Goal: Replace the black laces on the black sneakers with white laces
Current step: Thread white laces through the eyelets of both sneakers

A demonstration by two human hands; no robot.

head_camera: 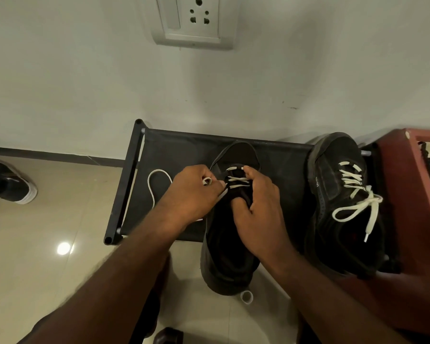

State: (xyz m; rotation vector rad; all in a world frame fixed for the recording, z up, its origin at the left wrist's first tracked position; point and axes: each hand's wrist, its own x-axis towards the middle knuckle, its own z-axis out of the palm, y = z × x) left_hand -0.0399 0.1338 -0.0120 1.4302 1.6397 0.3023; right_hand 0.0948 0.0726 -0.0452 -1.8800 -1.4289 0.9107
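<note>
Sneakers, two, on the rack [174,150]: tied sneaker [333,175] at its right end, half-laced sneaker [224,256] overhanging the front edge, right hand [256,209] gripping it, left hand [191,194] pinching the white lace [151,192]

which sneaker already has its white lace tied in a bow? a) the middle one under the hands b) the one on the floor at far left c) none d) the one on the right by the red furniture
d: the right sneaker has its white lace tied in a bow, while the middle sneaker has only a few rows threaded and the left hand pinches its loose lace.
</note>
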